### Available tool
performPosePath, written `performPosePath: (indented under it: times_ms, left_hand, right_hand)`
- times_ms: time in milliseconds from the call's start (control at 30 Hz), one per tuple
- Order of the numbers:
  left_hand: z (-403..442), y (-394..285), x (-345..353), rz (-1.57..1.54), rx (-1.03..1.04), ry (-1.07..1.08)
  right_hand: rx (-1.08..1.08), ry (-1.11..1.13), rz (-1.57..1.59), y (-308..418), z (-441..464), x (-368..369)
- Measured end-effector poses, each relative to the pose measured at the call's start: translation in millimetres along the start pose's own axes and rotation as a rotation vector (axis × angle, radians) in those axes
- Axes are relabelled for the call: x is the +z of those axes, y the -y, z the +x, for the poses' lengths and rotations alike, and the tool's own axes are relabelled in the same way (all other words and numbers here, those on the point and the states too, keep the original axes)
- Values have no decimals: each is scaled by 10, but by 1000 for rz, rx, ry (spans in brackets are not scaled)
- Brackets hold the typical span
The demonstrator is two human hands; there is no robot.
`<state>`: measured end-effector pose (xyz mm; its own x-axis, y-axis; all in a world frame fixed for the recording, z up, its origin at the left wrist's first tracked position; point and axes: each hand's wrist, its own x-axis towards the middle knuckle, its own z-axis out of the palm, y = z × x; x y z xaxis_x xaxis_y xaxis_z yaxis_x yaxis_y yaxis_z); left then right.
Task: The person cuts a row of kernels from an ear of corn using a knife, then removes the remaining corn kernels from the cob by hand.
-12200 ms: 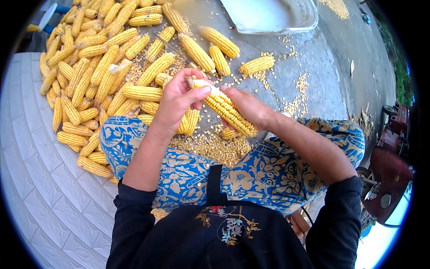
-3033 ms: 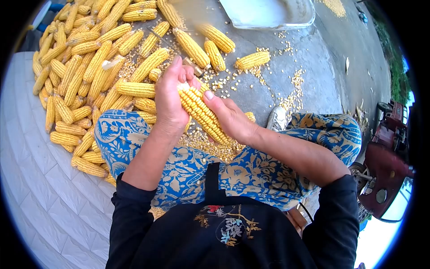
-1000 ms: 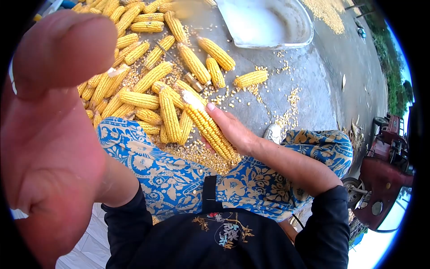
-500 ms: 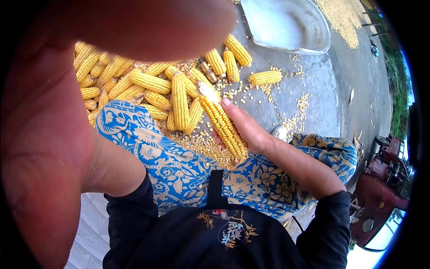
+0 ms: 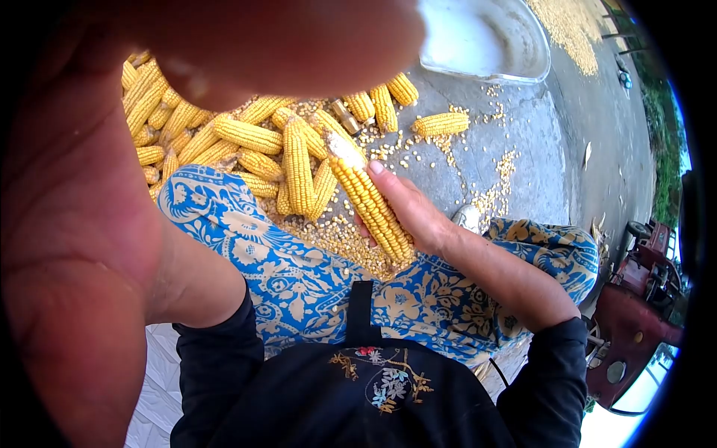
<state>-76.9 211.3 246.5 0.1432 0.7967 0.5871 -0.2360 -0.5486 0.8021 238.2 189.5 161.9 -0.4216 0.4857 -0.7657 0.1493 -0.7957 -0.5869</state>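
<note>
My right hand (image 5: pixel 412 213) grips a yellow corn cob (image 5: pixel 373 209) above my lap, the thumb along its side. Near its upper end, the kernels are gone and a pale patch shows; the other fingers are mostly behind the cob. Very close to the camera, my left hand (image 5: pixel 82 209) is raised with its palm showing and blurred fingers stretched across the top of the view. It holds nothing that I can see. Beyond my knees lies a pile of corn cobs (image 5: pixel 250 137), partly covered by the left hand. Loose kernels (image 5: pixel 347 243) are scattered below the held cob.
A pale metal scoop-like pan (image 5: pixel 485 45) rests on the grey concrete ground (image 5: pixel 523 157). One cob (image 5: pixel 441 124) lies apart, right of the pile, near a small brass-coloured metal piece (image 5: pixel 346 117). Spread kernels (image 5: pixel 571 33) cover ground farther off. A dark red vehicle (image 5: pixel 635 336) stands at right.
My left hand's blurred fingers reach slightly farther right and down, covering more of the pan and the upper cobs. The right hand and its cob stay nearly in place.
</note>
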Motion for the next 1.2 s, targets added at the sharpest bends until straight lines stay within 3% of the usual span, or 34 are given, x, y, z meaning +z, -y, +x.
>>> performPosePath:
  times_ms: [267,333,400,467,600,667,733,867,933,1100,1200]
  left_hand:
    - [249,-18,130,-16,37,70]
    - [391,22,201,-10,50,81]
    - [553,100,307,9,51,65]
    - [680,237,451,45,24,17]
    - [695,836,940,105,-276,-216]
    - [562,1059,1154,-101,-566,-207]
    - [430,1261,1360,-457,-691,-242]
    - [349,1367,1599,-746,-796,-226]
    - [369,1475,1613,-950,-804,-368]
    - [360,1438,1641,-813,-848,-530]
    - [327,1436,1682,-779,-881,-501]
  right_hand:
    - [-38,-3,30,90,-40,-32]
    - [-197,-51,87,164,-72,-40]
    - [-172,-51,138,248,-121,-107]
    - [-325,-121,40,277,-137,-134]
    - [-466,-164,-162,349,-234,-127]
    - [-475,-174,-170,344,-219,-135]
    - [-478,-185,-180,341,-211,-149]
    - [-547,-174,-261,307,-160,-110]
    - [-545,-223,-227,300,-144,-103]
    - [-411,-240,-236,280,-137,-141]
    - [-397,-265,-218,213,-116,-151]
